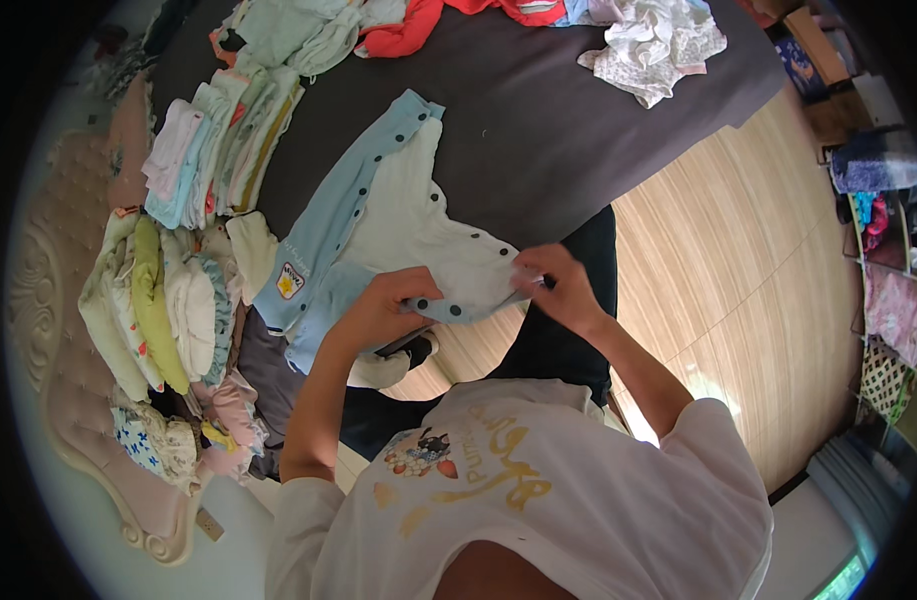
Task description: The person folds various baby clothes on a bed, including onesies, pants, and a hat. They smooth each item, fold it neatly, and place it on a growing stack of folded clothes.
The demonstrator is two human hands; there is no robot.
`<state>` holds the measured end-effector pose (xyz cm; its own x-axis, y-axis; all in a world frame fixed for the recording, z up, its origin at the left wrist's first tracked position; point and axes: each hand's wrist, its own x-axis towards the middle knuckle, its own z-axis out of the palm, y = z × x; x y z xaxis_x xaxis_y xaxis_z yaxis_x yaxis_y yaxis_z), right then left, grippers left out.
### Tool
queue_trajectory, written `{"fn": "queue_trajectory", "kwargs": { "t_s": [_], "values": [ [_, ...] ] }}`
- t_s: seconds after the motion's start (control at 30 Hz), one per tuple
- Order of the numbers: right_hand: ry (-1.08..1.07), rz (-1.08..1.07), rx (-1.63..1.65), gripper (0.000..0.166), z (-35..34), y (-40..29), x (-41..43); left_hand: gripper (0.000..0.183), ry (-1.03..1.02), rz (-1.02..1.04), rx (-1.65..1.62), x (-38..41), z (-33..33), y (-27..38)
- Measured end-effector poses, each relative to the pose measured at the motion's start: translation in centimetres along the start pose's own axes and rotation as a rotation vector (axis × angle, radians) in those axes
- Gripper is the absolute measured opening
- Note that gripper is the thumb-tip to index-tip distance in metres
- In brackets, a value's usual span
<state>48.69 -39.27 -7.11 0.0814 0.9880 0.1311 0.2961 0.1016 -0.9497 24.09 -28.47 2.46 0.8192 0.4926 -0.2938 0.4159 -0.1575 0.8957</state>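
Observation:
A light blue baby romper [391,225] with a white lining lies opened out at the near edge of the bed, its lower part lifted off it. Dark round snaps run along both of its edges, and a star patch [289,280] shows on the blue front. My left hand [387,304] pinches the near hem beside two snaps. At the right end of the same hem, the fingers of my right hand [559,289] grip the cloth. Between both hands the hem sags slightly. One cream sleeve [253,247] points to the left.
Folded baby clothes [222,146] stand in rows on the left of the dark bed sheet [526,150], with more folded clothes [158,300] nearer the tufted headboard [83,247]. Loose garments [657,45] lie along the far side. Shelves [890,247] line the right, beyond the wood-look floor [728,247].

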Motion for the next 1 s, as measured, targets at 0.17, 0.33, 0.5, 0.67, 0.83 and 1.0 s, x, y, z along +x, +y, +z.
{"fn": "queue_trajectory", "kwargs": {
  "t_s": [0.17, 0.33, 0.5, 0.67, 0.83, 1.0],
  "values": [
    [-0.175, 0.718, 0.287, 0.036, 0.6, 3.1, 0.6, 0.021, -0.047, 0.013, -0.066, -0.6, -0.1, 1.8],
    [-0.366, 0.741, 0.538, 0.033, 1.1, 1.2, 1.2, 0.022, -0.087, -0.049, -0.141, -0.1, -0.2, 2.4],
    [-0.329, -0.108, -0.122, 0.025, -2.6, -0.5, 7.5, 0.025, -0.048, -0.208, 0.001, 4.0, -1.7, 0.4],
    [-0.312, -0.236, -0.281, 0.024, -2.8, 2.1, 14.5, 0.026, 0.277, -0.113, 0.191, 12.3, -0.2, -6.0],
    [0.127, 0.251, -0.056, 0.031, -2.3, 4.5, 13.0, 0.027, 0.355, -0.092, 0.119, 13.5, 0.5, -5.3],
    [0.534, -0.006, -0.399, 0.041, 0.0, 1.7, 7.5, 0.028, 0.398, -0.103, -0.1, 13.5, -0.1, -5.3]
  ]
}}
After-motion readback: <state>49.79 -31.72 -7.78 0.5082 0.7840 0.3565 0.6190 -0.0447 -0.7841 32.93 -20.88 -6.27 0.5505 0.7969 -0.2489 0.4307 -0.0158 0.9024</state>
